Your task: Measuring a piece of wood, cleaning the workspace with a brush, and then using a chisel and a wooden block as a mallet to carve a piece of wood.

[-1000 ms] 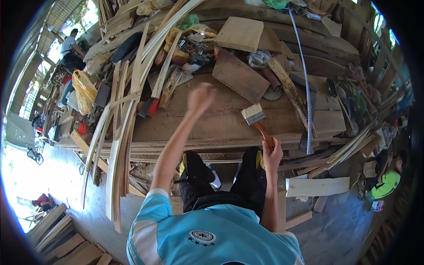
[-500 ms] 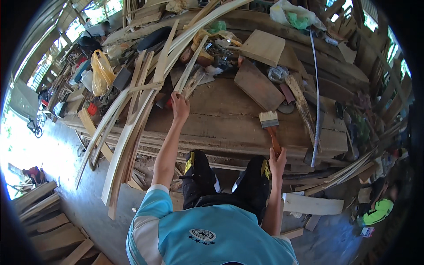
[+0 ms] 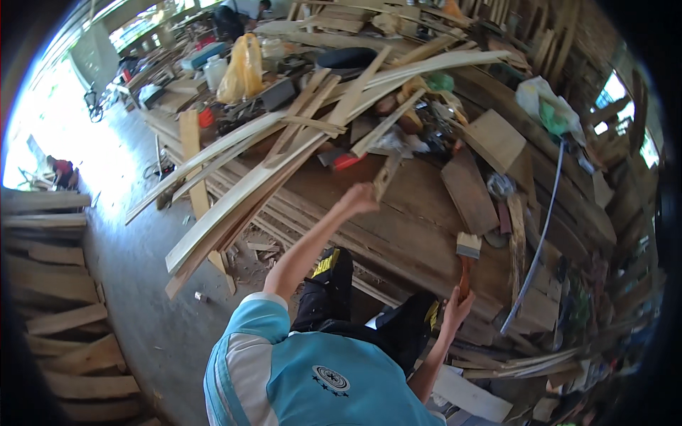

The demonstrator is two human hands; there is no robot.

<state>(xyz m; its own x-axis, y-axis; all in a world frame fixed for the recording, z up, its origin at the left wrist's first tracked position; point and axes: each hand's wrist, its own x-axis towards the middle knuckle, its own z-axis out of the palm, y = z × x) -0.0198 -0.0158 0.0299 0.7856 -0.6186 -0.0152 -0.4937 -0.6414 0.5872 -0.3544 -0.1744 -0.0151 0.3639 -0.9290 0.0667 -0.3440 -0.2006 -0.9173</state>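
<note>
Left arm (image 3: 305,250): stretched forward and inward; left hand (image 3: 361,199), back uppermost, fingers curled. Right forearm (image 3: 431,361): angled forward and outward; right hand (image 3: 457,312), lower in view, thumb and fingers gripping.

The brush (image 3: 467,261) has cream hair (image 3: 469,240), a grey band (image 3: 468,250) and an orange-brown handle (image 3: 465,275). The counter (image 3: 419,226) is brown. The strips (image 3: 213,224) are pale tan. The shirt (image 3: 383,373) is light blue and white, with a round black-and-white badge (image 3: 332,378) and black stars (image 3: 335,392). The trousers (image 3: 323,302) are black and yellow.
</note>
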